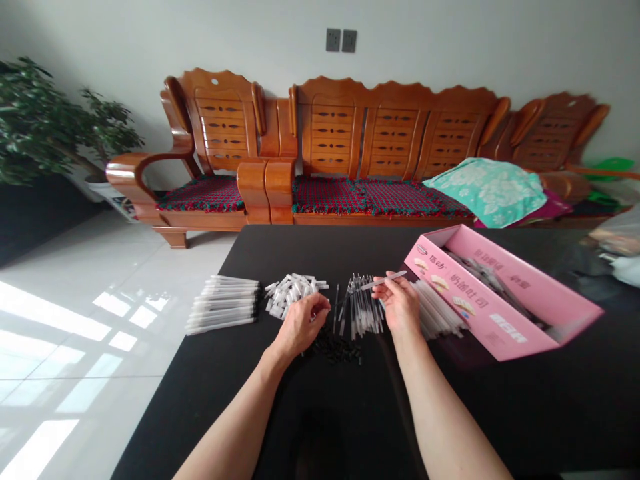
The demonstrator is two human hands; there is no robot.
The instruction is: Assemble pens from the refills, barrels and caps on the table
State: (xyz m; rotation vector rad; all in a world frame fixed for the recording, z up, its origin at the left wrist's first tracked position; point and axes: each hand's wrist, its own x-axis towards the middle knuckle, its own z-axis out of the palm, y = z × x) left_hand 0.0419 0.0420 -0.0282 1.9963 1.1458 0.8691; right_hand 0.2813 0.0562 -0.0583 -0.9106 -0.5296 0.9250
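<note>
My right hand point(397, 303) pinches a translucent white pen point(383, 280), which lies tilted across its fingertips, its narrow end to the left. Under and beside that hand are a bundle of pen refills point(363, 310) and a row of white pen barrels point(437, 310). My left hand point(301, 323) is closed, thumb and fingers together; what they hold, if anything, is hidden. It hovers by a heap of small white pen caps point(293, 290) and a scatter of small black plugs point(340, 350). Farther left lies a row of pens point(223, 305) with dark ends.
A pink open box point(500, 300) stands slanted at the right of the black table point(320, 413), with long pieces inside. Behind the table runs a wooden sofa point(390, 127) with a green cloth point(493, 190). A potted plant point(65, 130) stands far left.
</note>
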